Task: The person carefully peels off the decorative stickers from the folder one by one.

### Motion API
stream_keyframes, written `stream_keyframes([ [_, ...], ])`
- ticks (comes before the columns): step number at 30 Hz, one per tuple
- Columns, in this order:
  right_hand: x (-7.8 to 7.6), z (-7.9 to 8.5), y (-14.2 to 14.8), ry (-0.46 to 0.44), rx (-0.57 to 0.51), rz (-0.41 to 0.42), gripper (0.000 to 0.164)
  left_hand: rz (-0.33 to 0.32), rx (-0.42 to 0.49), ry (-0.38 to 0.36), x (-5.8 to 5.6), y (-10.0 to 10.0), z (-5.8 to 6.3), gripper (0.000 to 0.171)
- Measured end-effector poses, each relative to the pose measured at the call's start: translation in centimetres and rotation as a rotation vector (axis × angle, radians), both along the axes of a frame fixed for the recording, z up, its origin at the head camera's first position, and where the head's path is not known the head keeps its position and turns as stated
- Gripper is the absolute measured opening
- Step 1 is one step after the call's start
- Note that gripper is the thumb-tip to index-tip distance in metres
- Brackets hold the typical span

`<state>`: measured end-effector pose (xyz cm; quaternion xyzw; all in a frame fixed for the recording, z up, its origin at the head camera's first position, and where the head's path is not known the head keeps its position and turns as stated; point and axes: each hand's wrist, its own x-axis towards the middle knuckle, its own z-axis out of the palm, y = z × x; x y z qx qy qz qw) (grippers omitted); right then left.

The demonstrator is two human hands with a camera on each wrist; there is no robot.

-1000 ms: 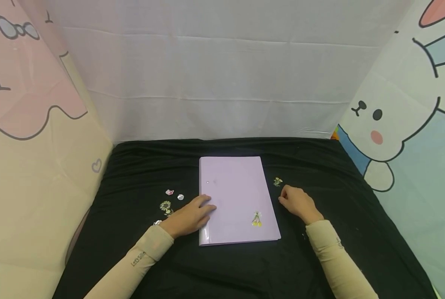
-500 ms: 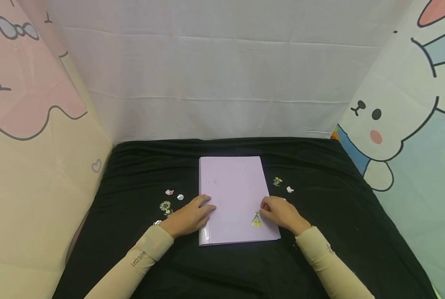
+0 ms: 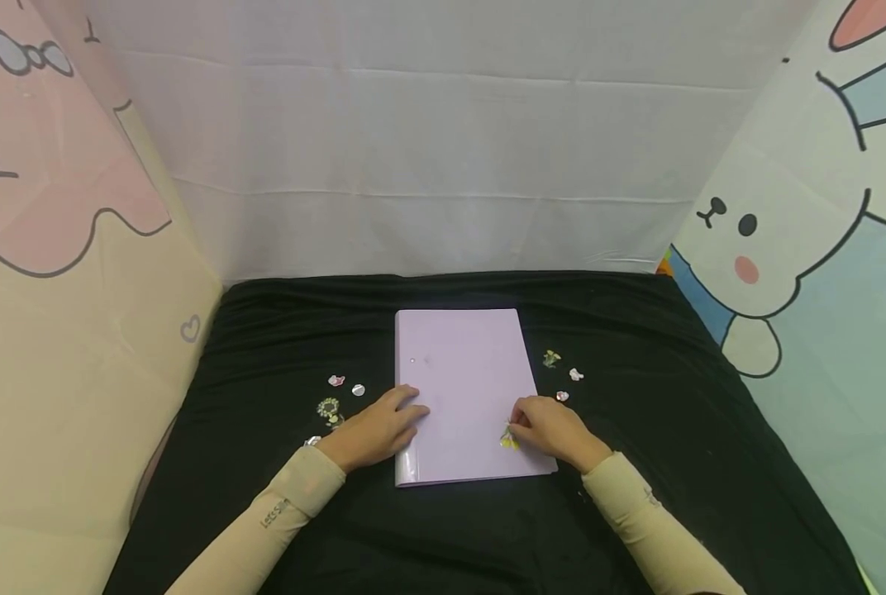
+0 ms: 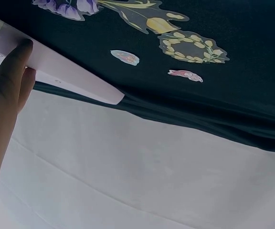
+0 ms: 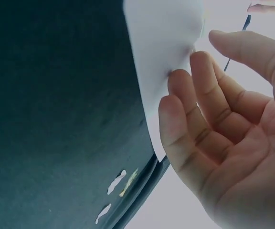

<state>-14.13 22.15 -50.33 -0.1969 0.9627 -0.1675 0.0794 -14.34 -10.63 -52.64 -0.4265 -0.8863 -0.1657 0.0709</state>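
A lilac binder (image 3: 458, 355) lies on the black cloth, its spine on the left. Across the spine edge my left hand (image 3: 376, 430) rests, fingers (image 4: 15, 62) extended onto the cover. Over the cover's lower right, my right hand (image 3: 550, 428) has its fingertips at the top of a yellow flower sticker (image 3: 509, 442), partly covering it. In the right wrist view its fingers (image 5: 202, 71) are loosely bent, and the thumb stands apart from the index finger with nothing visible between them.
Left of the binder lie a wreath sticker (image 3: 328, 407), a yellow flower sticker (image 4: 159, 24), purple flowers (image 4: 68, 8) and small stickers (image 3: 336, 381). On the right are a green-yellow sticker (image 3: 551, 358) and small stickers (image 3: 576, 374). A white sheet (image 3: 443, 149) hangs behind.
My right hand has moved left from the cloth onto the binder, to the yellow flower sticker, uncovering small stickers on the right. My left hand has stayed in place.
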Motion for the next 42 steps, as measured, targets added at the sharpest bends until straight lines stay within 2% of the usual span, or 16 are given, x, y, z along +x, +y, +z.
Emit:
stream_keyframes([
  [6, 0.0, -0.6, -0.1, 0.042, 0.011, -0.012, 0.013, 0.005, -0.008, -0.014, 0.1, 0.0, 0.1, 0.032],
  [18, 0.1, -0.9, -0.8, 0.201, 0.103, -0.004, 0.015, -0.008, 0.014, 0.028, -0.2, 0.1, -0.2, 0.031],
  [29, 0.6, -1.2, -1.2, 0.202, 0.134, -0.01, 0.019, 0.017, -0.014, -0.016, 0.1, 0.1, -0.4, 0.033],
  [42, 0.7, -1.6, -1.0, 0.256, 0.107, 0.044, 0.022, 0.009, -0.011, -0.009, 0.1, 0.0, -0.2, 0.032],
])
